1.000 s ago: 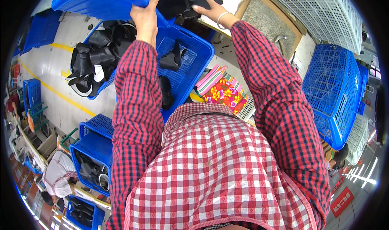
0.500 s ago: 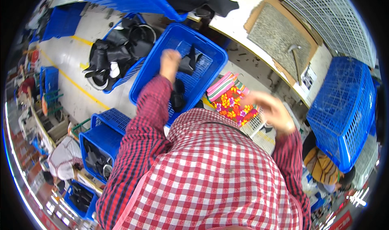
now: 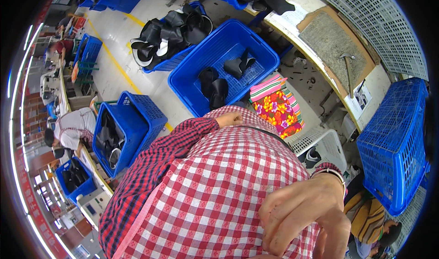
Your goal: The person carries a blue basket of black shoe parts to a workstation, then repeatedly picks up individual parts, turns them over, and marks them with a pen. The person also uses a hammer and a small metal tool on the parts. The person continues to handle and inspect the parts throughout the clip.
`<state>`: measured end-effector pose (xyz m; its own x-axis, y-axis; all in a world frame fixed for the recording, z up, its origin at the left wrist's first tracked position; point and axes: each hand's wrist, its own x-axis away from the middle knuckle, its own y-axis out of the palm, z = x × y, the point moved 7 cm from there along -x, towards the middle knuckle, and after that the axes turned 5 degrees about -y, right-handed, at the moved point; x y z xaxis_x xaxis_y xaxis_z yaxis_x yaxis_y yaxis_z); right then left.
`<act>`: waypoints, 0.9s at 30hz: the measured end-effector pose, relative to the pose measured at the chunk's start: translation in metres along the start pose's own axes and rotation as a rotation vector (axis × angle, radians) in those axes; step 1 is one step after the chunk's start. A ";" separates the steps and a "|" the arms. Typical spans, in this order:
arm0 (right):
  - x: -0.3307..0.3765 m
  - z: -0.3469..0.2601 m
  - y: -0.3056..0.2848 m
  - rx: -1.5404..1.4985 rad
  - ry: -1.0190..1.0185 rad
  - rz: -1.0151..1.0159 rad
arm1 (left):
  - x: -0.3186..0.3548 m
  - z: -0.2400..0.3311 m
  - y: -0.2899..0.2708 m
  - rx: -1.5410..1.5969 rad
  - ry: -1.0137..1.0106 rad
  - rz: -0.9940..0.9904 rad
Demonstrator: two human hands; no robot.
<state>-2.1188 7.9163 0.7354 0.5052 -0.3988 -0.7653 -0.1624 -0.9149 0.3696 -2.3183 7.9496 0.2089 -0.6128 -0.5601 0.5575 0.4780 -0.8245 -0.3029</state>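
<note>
My left hand [image 3: 230, 119] rests against the front of my red-and-white checked apron [image 3: 228, 181], its fingers curled in; I see nothing in it. Close in front of my chest is my right hand [image 3: 305, 213], bent at the wrist, with loosely crooked fingers apart and no held thing visible. Some fingertips run down toward the lower edge. Just beyond my left hand stands a blue plastic basket [image 3: 183, 92]. Inside it lie a curved black piece [image 3: 240, 66] and several more dark pieces [image 3: 214, 87], which look like shoe uppers.
A basket heaped with black pieces [image 3: 171, 33] stands beyond, at the left. A flowered cloth [image 3: 278, 110] lies right of the blue basket. On the workbench, a hammer [image 3: 348, 74] rests on a grey slab [image 3: 331, 42]. Stacked blue crates [image 3: 393, 145] are at right; co-workers [image 3: 77, 126] sit further off.
My left hand has drawn back from over the blue basket to my apron. My right hand has come from beside the flowered cloth to near my chest. The view has shifted.
</note>
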 end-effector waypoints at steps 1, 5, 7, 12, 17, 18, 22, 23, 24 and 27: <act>0.005 0.000 0.010 0.002 -0.007 -0.031 | 0.010 0.002 0.012 -0.011 0.019 -0.067; 0.015 0.004 0.043 -0.016 -0.025 -0.063 | 0.032 -0.002 0.032 0.071 -0.121 0.003; 0.017 0.007 0.056 0.005 -0.015 -0.074 | 0.035 0.002 0.032 0.054 -0.089 0.130; 0.018 0.009 0.074 -0.034 0.038 -0.086 | 0.031 -0.001 0.040 -0.031 -0.081 0.056; 0.019 0.002 0.084 0.078 -0.040 -0.048 | 0.023 0.001 0.029 0.073 -0.057 0.057; 0.020 0.002 0.086 0.103 -0.065 -0.042 | 0.019 0.003 0.028 0.026 -0.051 0.039; 0.019 0.003 0.084 0.285 -0.100 0.005 | -0.005 0.013 0.026 -0.080 0.051 -0.061; 0.016 0.003 0.081 0.338 -0.103 0.023 | -0.012 0.012 0.024 -0.099 0.045 -0.084; 0.012 0.002 0.078 0.390 -0.106 0.043 | -0.019 0.012 0.020 -0.097 0.065 -0.077; -0.007 0.007 0.065 0.534 -0.017 0.083 | -0.034 0.003 0.004 -0.128 0.023 -0.119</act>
<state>-2.1388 7.8597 0.7612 0.4590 -0.4680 -0.7552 -0.6116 -0.7830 0.1135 -2.2933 7.9654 0.1913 -0.6752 -0.4585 0.5778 0.3185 -0.8878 -0.3324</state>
